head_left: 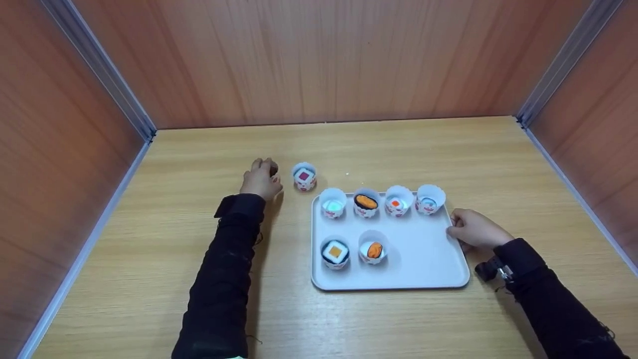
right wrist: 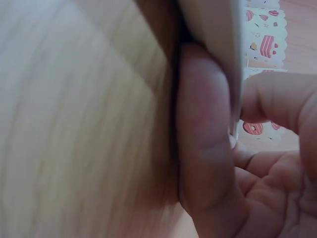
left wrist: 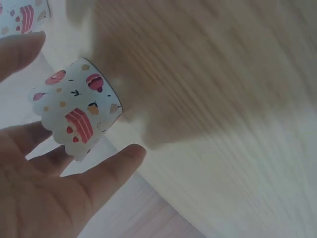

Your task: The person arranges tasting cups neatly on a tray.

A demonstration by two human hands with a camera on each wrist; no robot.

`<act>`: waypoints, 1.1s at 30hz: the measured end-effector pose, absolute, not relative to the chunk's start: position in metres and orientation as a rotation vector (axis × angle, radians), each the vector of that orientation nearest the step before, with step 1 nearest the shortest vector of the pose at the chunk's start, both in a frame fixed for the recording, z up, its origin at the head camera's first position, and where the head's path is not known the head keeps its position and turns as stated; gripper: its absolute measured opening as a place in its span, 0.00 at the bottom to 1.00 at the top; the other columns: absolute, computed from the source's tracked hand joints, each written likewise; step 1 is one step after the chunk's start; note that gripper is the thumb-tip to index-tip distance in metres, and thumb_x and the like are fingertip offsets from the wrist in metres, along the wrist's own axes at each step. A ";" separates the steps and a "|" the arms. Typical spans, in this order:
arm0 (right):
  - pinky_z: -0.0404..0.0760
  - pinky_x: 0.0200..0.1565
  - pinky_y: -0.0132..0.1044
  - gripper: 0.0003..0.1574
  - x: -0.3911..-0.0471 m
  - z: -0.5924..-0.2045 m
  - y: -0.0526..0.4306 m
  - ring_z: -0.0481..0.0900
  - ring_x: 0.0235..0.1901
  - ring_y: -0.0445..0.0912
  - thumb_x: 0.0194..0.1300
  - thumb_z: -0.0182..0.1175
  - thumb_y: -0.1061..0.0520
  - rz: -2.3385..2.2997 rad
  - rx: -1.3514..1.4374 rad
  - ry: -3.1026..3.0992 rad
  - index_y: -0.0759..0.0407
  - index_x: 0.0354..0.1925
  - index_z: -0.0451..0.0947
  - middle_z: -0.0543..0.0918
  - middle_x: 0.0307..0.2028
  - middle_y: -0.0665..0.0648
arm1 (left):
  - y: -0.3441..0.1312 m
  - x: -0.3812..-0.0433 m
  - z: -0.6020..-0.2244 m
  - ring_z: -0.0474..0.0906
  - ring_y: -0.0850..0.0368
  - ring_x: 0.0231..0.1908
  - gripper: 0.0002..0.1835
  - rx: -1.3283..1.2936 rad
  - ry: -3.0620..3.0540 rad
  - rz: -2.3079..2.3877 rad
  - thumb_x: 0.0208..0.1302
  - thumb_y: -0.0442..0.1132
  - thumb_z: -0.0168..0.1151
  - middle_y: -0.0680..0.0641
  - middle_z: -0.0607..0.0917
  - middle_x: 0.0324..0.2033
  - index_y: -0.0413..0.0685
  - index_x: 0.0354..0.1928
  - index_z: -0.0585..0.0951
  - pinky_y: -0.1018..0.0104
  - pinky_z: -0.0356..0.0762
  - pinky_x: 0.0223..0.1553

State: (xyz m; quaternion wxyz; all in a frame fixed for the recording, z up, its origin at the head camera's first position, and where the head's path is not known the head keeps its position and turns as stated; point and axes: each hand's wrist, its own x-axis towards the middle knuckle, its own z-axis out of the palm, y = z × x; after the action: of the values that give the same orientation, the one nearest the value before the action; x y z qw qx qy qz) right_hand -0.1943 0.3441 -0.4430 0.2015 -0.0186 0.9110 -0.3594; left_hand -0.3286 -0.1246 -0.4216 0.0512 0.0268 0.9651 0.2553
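Observation:
My left hand (head_left: 261,180) is at a printed paper cup (left wrist: 81,109) left of the tray, its fingers spread around the cup. In the left wrist view the cup stands on the table between the fingers, with one fingertip apart from it. Most of this cup is hidden by the hand in the head view. Beside it stands another paper cup (head_left: 304,185) holding a white square piece with a dark red centre. On the right, my right hand (head_left: 476,229) pinches the right edge of the white tray (head_left: 423,254), one finger along its underside in the right wrist view.
Along the tray's back row stand several paper cups, one with an orange-topped piece (head_left: 366,201). Two more in front hold a yellow-centred square piece (head_left: 335,252) and an orange piece (head_left: 374,250). Wooden panels (head_left: 324,60) enclose the table's back and sides.

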 end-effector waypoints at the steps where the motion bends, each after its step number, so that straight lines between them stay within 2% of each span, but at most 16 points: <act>1: 0.81 0.25 0.37 0.09 -0.195 -0.443 0.344 0.78 0.22 0.44 0.66 0.52 0.61 -1.002 -0.053 2.545 0.68 0.39 0.67 0.74 0.27 0.55 | -0.124 -0.328 -0.422 0.60 0.27 0.66 0.32 0.081 2.956 0.796 0.65 0.41 0.60 0.35 0.57 0.72 0.43 0.70 0.64 0.42 0.62 0.67; 4: 0.81 0.25 0.37 0.09 -0.196 -0.443 0.344 0.78 0.21 0.43 0.65 0.52 0.62 -1.005 -0.068 2.546 0.69 0.38 0.67 0.74 0.26 0.55 | -0.123 -0.327 -0.420 0.69 0.30 0.59 0.26 0.086 3.004 0.838 0.65 0.38 0.59 0.33 0.65 0.66 0.40 0.63 0.69 0.44 0.69 0.62; 9: 0.82 0.25 0.37 0.09 -0.197 -0.442 0.344 0.78 0.21 0.43 0.65 0.51 0.62 -1.022 -0.090 2.533 0.69 0.40 0.67 0.75 0.26 0.55 | -0.120 -0.323 -0.416 0.75 0.33 0.50 0.23 0.113 3.032 0.793 0.62 0.36 0.59 0.32 0.71 0.57 0.36 0.58 0.70 0.45 0.74 0.55; 13: 0.83 0.26 0.38 0.09 -0.199 -0.443 0.345 0.79 0.22 0.43 0.66 0.51 0.62 -1.010 -0.077 2.532 0.69 0.40 0.67 0.75 0.27 0.56 | -0.119 -0.318 -0.411 0.75 0.38 0.45 0.20 0.154 3.022 0.724 0.61 0.36 0.60 0.33 0.73 0.52 0.35 0.53 0.71 0.47 0.74 0.52; 19: 0.82 0.27 0.38 0.09 -0.200 -0.442 0.343 0.79 0.22 0.44 0.66 0.51 0.61 -0.993 -0.063 2.534 0.68 0.40 0.67 0.75 0.27 0.56 | -0.115 -0.308 -0.400 0.73 0.44 0.46 0.23 0.182 2.939 0.630 0.57 0.37 0.65 0.36 0.75 0.49 0.38 0.53 0.72 0.50 0.74 0.54; 24: 0.82 0.26 0.38 0.10 -0.200 -0.441 0.343 0.79 0.22 0.44 0.67 0.51 0.61 -0.995 -0.066 2.534 0.68 0.40 0.67 0.75 0.26 0.56 | -0.104 -0.295 -0.386 0.71 0.47 0.42 0.23 0.225 2.892 0.624 0.54 0.35 0.67 0.39 0.75 0.47 0.40 0.51 0.72 0.54 0.74 0.49; 33: 0.80 0.24 0.37 0.10 -0.201 -0.440 0.343 0.78 0.19 0.43 0.68 0.52 0.59 -0.980 -0.027 2.530 0.67 0.40 0.66 0.73 0.26 0.55 | -0.076 -0.259 -0.359 0.74 0.47 0.41 0.24 0.544 2.948 0.670 0.56 0.37 0.67 0.41 0.77 0.46 0.41 0.55 0.74 0.55 0.77 0.46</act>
State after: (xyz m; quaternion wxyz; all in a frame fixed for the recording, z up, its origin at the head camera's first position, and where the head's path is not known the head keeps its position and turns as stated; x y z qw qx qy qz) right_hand -0.2010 0.3430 -0.4396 0.2126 -0.0097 0.9112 -0.3528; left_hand -0.2591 -0.0763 -0.3594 0.0348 0.1769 0.9591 0.2181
